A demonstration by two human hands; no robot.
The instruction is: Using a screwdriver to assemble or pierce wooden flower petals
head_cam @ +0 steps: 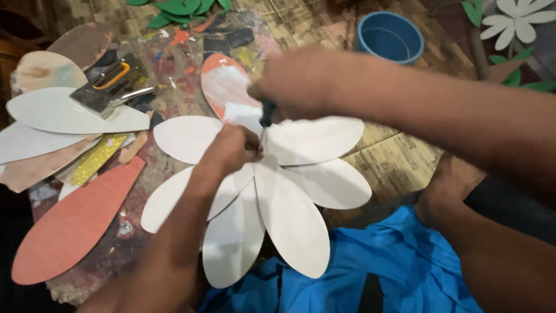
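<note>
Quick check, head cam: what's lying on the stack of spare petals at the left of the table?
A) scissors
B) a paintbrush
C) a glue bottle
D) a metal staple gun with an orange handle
D: a metal staple gun with an orange handle rests on the white spare petal at the left, away from both hands.

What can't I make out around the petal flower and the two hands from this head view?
- Centre of the white petal flower: covered by the left hand and right hand.
- Dark-handled tool: its tip is hidden behind the left hand; the right hand is motion-blurred.
- Orange-edged petal: partly hidden by the right hand.
- Blue cloth: cut off by the bottom edge.
</note>
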